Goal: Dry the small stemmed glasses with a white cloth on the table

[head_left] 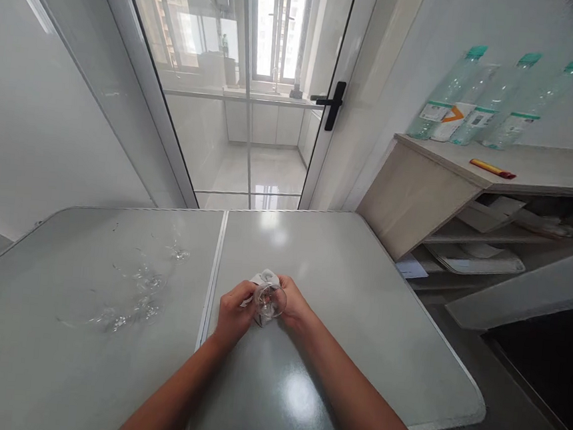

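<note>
A clear drinking glass (271, 301) is between my two hands over the table, its round mouth turned towards me. A crumpled white cloth (265, 278) lies against its far side and shows again just below it. My left hand (236, 311) is closed at the left of the glass, fingers curled on the cloth. On the other side, my right hand (295, 303) is wrapped round the glass, its fingertips partly hidden behind glass and cloth. Several clear glass pieces, apparently stemmed glasses (150, 282), are on the left half of the table; their outlines are faint.
The grey table (360, 295) has a metal seam (216, 262) across it. A glass door (284, 128) with a black handle (335, 105) stands beyond. At right, a wooden shelf unit (419, 186) carries several plastic bottles (475, 118) and a red-yellow packet (491, 168).
</note>
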Tool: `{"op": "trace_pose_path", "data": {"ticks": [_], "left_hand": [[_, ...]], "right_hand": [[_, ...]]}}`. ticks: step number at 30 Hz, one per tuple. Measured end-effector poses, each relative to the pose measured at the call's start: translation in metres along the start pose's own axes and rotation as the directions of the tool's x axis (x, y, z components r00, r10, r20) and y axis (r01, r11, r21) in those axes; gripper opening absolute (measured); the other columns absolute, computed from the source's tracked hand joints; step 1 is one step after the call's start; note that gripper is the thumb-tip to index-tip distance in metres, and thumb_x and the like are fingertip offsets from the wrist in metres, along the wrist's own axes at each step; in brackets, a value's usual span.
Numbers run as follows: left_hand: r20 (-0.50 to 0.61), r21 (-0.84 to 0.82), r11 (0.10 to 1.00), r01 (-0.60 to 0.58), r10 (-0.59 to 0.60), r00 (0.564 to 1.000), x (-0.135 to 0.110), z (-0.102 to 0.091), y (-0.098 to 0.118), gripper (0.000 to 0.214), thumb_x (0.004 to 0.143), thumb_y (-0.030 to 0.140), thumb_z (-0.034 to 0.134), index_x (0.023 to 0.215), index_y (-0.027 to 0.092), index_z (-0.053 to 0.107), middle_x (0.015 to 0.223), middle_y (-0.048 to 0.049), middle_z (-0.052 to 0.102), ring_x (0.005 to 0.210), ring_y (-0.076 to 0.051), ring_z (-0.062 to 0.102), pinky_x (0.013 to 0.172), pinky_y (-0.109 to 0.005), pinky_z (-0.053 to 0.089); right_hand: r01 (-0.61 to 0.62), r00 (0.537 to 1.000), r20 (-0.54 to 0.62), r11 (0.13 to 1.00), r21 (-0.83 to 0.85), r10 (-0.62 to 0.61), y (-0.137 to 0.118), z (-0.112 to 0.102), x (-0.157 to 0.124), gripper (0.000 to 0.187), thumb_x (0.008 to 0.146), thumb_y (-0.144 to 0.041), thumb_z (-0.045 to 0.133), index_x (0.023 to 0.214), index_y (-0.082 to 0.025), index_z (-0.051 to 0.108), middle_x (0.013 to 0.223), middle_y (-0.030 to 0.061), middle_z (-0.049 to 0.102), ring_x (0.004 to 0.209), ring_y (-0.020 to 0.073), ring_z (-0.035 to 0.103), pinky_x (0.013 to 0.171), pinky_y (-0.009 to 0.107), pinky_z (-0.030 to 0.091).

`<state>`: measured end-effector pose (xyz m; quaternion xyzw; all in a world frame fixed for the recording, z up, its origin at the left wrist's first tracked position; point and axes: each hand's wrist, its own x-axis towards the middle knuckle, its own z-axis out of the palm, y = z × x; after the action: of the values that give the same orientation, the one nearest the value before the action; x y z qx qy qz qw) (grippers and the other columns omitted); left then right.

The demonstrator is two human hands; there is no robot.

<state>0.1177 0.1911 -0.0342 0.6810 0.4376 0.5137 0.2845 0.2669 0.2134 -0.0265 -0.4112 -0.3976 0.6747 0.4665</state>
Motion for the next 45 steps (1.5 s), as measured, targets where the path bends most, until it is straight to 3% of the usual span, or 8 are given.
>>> {"op": "trace_pose_path", "data": {"ticks": [5,9,17,23,29,34,39,45], "left_hand": [[-0.085,-0.133,0.989,0.071,-0.082,0.993,-0.002,0.006,-0.009,0.017,0.087,0.031,0.072,0.100,0.021,0.076,0.094,-0.0048,0.076,0.083,-0.019,0.072,0.075,-0.028,0.057],[-0.020,-0.159,0.980,0.123,-0.128,0.992,-0.003,0.008,-0.012,0.024,0.092,0.036,0.068,0.109,0.020,0.074,0.093,-0.0058,0.075,0.080,-0.018,0.072,0.076,-0.029,0.057],[0.337,-0.322,0.922,0.214,-0.100,0.936,-0.004,0.005,-0.011,0.043,0.092,0.057,0.060,0.085,0.015,0.068,0.071,-0.0046,0.063,0.057,-0.013,0.055,0.055,-0.025,0.047],[0.731,-0.414,0.689,0.595,-0.137,0.668,-0.006,0.001,0.000,0.052,0.077,0.067,0.073,0.077,0.016,0.066,0.065,-0.0056,0.059,0.051,-0.012,0.049,0.049,-0.027,0.042],[0.495,-0.450,0.783,0.429,-0.181,0.850,-0.003,0.005,-0.005,0.050,0.085,0.065,0.066,0.081,0.015,0.067,0.069,-0.0035,0.060,0.053,-0.011,0.048,0.052,-0.025,0.043],[0.309,-0.317,0.909,0.269,-0.169,0.936,-0.004,0.006,-0.010,0.041,0.092,0.056,0.060,0.086,0.016,0.067,0.073,-0.0030,0.063,0.059,-0.013,0.053,0.060,-0.026,0.046],[0.212,-0.204,0.956,0.209,-0.165,0.963,-0.004,0.005,-0.006,0.037,0.096,0.050,0.057,0.080,0.017,0.065,0.065,0.0002,0.056,0.058,-0.013,0.050,0.058,-0.024,0.042],[0.213,-0.105,0.981,0.164,-0.138,0.967,-0.004,0.006,-0.003,0.037,0.099,0.046,0.053,0.077,0.018,0.064,0.063,0.0011,0.054,0.057,-0.013,0.049,0.057,-0.024,0.040]], "right_hand": [[0.093,0.953,-0.276,0.987,-0.130,-0.126,0.003,-0.008,0.009,0.024,0.067,-0.037,0.079,0.073,-0.017,0.067,0.067,-0.0019,0.062,0.062,0.0132,0.052,0.059,0.025,0.039],[0.273,0.879,-0.428,0.958,0.087,-0.211,-0.010,-0.007,0.007,0.025,0.076,-0.040,0.073,0.092,-0.021,0.070,0.087,0.0027,0.070,0.078,0.0183,0.061,0.071,0.029,0.047],[0.054,0.989,0.121,0.977,0.207,-0.080,-0.043,-0.004,-0.021,0.070,0.090,-0.078,0.034,0.106,-0.020,0.070,0.091,0.0107,0.073,0.088,0.0278,0.068,0.075,0.039,0.052],[-0.046,0.964,0.260,0.999,-0.009,0.047,-0.049,-0.018,-0.024,0.069,0.078,-0.085,0.047,0.082,-0.018,0.065,0.076,0.0106,0.069,0.068,0.0251,0.064,0.066,0.038,0.052],[0.278,0.959,0.006,0.944,-0.178,-0.282,-0.048,-0.012,-0.025,0.057,0.092,-0.069,0.049,0.109,-0.018,0.069,0.100,0.0126,0.073,0.090,0.0277,0.068,0.080,0.039,0.053],[0.643,0.718,0.136,0.575,-0.506,-0.683,-0.040,-0.008,-0.028,0.037,0.103,-0.044,0.044,0.125,-0.025,0.067,0.128,0.0114,0.067,0.122,0.0282,0.060,0.104,0.044,0.046],[0.612,0.662,0.159,0.405,-0.679,-0.732,-0.033,-0.011,-0.023,0.026,0.101,-0.030,0.048,0.119,-0.024,0.066,0.106,0.0115,0.070,0.100,0.0252,0.065,0.087,0.039,0.051],[0.548,0.700,0.072,0.470,-0.692,-0.710,-0.030,-0.008,-0.021,0.012,0.100,-0.028,0.049,0.099,-0.023,0.061,0.088,0.0053,0.062,0.082,0.0207,0.059,0.074,0.033,0.047]]}}
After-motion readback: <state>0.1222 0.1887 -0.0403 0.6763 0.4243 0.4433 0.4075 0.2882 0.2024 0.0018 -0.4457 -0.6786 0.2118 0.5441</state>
